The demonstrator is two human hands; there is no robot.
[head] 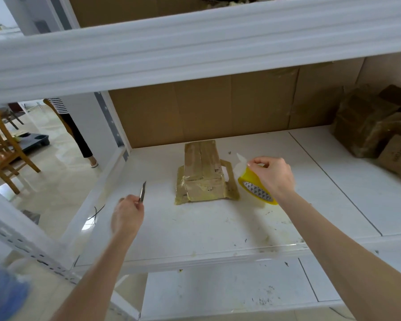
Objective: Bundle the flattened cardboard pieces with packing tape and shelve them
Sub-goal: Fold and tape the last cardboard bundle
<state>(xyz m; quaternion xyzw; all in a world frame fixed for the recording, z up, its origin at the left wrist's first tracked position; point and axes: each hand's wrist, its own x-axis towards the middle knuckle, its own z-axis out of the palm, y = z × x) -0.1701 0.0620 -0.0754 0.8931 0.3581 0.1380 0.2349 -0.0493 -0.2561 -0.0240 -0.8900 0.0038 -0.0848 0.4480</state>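
A bundle of flattened cardboard (204, 174), wrapped in yellowish tape, lies on the white shelf board (218, 228) near its middle. My left hand (126, 216) grips a thin knife (142, 192) with the blade pointing up and away, left of the bundle and apart from it. My right hand (272, 176) holds a yellow roll of packing tape (256, 187) just right of the bundle. A loose clear tape end (240, 159) sticks up from the roll by my fingers.
More taped cardboard bundles and a brown box (375, 133) are piled at the shelf's back right. Cardboard sheets (218, 110) line the back. A white shelf beam (195, 49) runs overhead. A wooden chair (2, 144) and a standing person (72, 128) are left, beyond the rack.
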